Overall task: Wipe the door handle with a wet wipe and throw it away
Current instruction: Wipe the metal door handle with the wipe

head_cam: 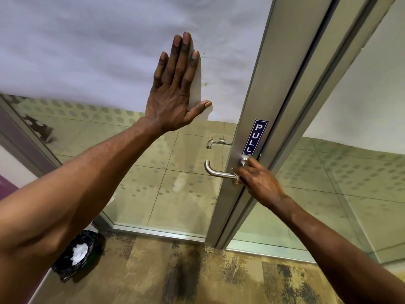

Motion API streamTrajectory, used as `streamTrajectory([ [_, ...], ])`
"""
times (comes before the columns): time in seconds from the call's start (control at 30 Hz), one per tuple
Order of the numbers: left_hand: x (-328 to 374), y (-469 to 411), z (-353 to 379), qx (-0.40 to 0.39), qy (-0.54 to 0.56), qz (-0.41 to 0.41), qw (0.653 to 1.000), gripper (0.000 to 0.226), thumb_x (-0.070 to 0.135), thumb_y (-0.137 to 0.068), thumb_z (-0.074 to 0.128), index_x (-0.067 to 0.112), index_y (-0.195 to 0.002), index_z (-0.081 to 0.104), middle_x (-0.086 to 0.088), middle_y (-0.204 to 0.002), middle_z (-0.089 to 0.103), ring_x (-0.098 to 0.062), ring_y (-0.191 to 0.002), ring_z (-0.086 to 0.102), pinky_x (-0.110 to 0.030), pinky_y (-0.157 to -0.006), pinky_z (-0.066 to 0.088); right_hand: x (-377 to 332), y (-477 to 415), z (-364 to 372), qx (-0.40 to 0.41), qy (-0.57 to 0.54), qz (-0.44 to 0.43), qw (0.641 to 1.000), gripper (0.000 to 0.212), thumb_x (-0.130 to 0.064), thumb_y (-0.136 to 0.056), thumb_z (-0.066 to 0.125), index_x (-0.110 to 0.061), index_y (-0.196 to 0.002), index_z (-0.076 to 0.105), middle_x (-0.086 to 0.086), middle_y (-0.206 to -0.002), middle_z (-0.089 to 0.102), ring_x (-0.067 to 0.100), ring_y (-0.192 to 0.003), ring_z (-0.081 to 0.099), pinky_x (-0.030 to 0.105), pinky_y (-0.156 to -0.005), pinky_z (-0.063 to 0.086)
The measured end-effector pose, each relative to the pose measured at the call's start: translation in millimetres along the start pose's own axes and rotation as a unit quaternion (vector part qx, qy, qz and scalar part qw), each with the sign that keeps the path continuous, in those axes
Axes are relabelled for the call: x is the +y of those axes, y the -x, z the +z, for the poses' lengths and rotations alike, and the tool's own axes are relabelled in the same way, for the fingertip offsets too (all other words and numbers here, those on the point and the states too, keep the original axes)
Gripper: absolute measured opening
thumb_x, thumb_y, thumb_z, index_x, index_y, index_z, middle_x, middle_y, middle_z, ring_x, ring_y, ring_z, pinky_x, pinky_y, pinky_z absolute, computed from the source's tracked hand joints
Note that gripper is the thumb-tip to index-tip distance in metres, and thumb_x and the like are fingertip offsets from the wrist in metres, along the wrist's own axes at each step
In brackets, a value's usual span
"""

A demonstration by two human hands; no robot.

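A steel lever door handle [215, 171] sticks out to the left from the metal door stile [260, 84], just under a blue PULL sticker [255, 137]. My right hand [258, 181] is closed around the handle's inner end, by the round base, and hides that part. No wet wipe shows in that hand; if one is there, the fingers cover it. My left hand [175, 93] lies flat and open on the frosted glass of the door, fingers pointing up, above and left of the handle.
A small bin lined with a black bag [65, 266] stands on the floor at the lower left, with white crumpled material [80, 252] in it. A second handle [215, 141] shows through the glass. A glass panel stands to the door's right, patterned carpet below.
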State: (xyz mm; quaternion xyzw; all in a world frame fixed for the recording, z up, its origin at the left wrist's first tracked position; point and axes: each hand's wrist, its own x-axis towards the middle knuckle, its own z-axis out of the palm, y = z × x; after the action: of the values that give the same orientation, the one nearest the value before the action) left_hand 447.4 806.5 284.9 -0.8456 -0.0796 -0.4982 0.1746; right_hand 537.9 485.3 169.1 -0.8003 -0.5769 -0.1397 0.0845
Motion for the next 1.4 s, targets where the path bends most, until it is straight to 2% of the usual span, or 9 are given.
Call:
streamTrajectory([
  [0.13,0.5,0.0,0.6,0.008,0.000,0.000,1.000,0.109,0.077,-0.106,0.050,0.001,-0.175,0.017,-0.036,-0.179,0.017,-0.030,-0.171,-0.008,-0.051,-0.143,0.001,-30.3,-9.7,4.9,0.007,-0.029,0.091,0.995,0.033,-0.016,-0.080,0.088,-0.006,-0.108,0.076,0.009,-0.092,0.079,0.026,-0.094,0.059,0.033,-0.069,0.052],
  [0.23,-1.2,-0.6,2.7,0.013,0.003,0.002,1.000,0.110,0.077,-0.105,0.050,0.002,-0.177,0.014,-0.035,-0.179,0.015,-0.027,-0.172,-0.017,-0.052,-0.143,0.001,-60.4,-23.2,3.0,-0.032,-0.003,0.164,0.986,0.028,-0.012,-0.081,0.086,-0.002,-0.104,0.074,0.014,-0.084,0.078,0.032,-0.097,0.060,0.042,-0.078,0.055],
  [0.37,-2.9,-0.2,4.3,0.008,0.006,0.007,1.000,0.115,0.078,-0.106,0.048,0.007,-0.179,-0.004,-0.033,-0.180,0.010,-0.024,-0.171,-0.025,-0.049,-0.142,-0.006,-93.5,-43.1,-0.9,-0.045,0.006,0.185,0.982,0.021,-0.004,-0.086,0.077,0.000,-0.105,0.069,0.015,-0.077,0.076,0.034,-0.101,0.062,0.041,-0.086,0.051],
  [0.57,-1.9,0.5,1.6,-0.005,0.018,0.006,1.000,0.108,0.078,-0.107,0.046,0.004,-0.178,0.010,-0.032,-0.181,0.011,-0.022,-0.171,-0.026,-0.051,-0.143,-0.003,-129.5,-74.8,-1.1,-0.055,-0.015,0.247,0.967,0.020,0.012,-0.088,0.060,-0.001,-0.101,0.067,0.016,-0.085,0.074,0.035,-0.114,0.056,0.038,-0.077,0.048],
  [0.73,-3.6,1.6,0.2,-0.013,0.022,0.009,1.000,0.107,0.079,-0.108,0.043,0.005,-0.178,0.010,-0.032,-0.182,0.012,-0.025,-0.171,-0.021,-0.057,-0.142,0.007,-143.9,-100.2,2.8,-0.038,-0.014,0.299,0.953,0.030,0.014,-0.084,0.056,-0.005,-0.103,0.069,0.015,-0.088,0.074,0.036,-0.105,0.059,0.036,-0.072,0.040],
  [0.87,-4.1,1.2,3.1,-0.007,0.024,0.014,1.000,0.110,0.080,-0.108,0.043,0.005,-0.179,0.006,-0.031,-0.182,0.011,-0.023,-0.171,-0.025,-0.051,-0.143,-0.002,-145.4,-116.0,8.2,-0.029,-0.006,0.321,0.946,0.031,0.016,-0.083,0.058,-0.005,-0.103,0.071,0.015,-0.084,0.074,0.037,-0.097,0.063,0.035,-0.069,0.043],
  [1.07,-6.2,2.2,6.9,-0.005,0.024,0.022,0.999,0.109,0.080,-0.108,0.040,0.013,-0.177,-0.010,-0.028,-0.183,0.010,-0.023,-0.171,-0.027,-0.046,-0.142,-0.012,-154.2,-114.4,8.4,-0.042,0.027,0.290,0.956,0.025,0.016,-0.084,0.061,-0.006,-0.091,0.071,0.013,-0.075,0.070,0.036,-0.097,0.059,0.039,-0.075,0.047],
  [1.27,-6.9,2.0,9.2,0.000,0.019,0.023,1.000,0.110,0.081,-0.108,0.040,0.012,-0.177,-0.010,-0.028,-0.183,0.011,-0.023,-0.171,-0.029,-0.044,-0.142,-0.014,-154.3,-85.9,7.6,-0.067,0.056,0.240,0.967,0.037,0.014,-0.078,0.067,-0.012,-0.062,0.048,0.008,-0.062,0.055,0.032,-0.095,0.056,0.036,-0.073,0.040],
  [1.4,-6.9,1.9,10.0,0.007,0.023,0.029,0.999,0.111,0.081,-0.107,0.042,0.012,-0.177,-0.009,-0.029,-0.183,0.013,-0.023,-0.171,-0.026,-0.045,-0.142,-0.013,-142.0,-60.2,6.4,-0.086,0.081,0.208,0.971,0.008,0.008,-0.083,0.071,0.000,-0.084,0.070,0.014,-0.075,0.070,0.034,-0.098,0.058,0.040,-0.080,0.051],
])
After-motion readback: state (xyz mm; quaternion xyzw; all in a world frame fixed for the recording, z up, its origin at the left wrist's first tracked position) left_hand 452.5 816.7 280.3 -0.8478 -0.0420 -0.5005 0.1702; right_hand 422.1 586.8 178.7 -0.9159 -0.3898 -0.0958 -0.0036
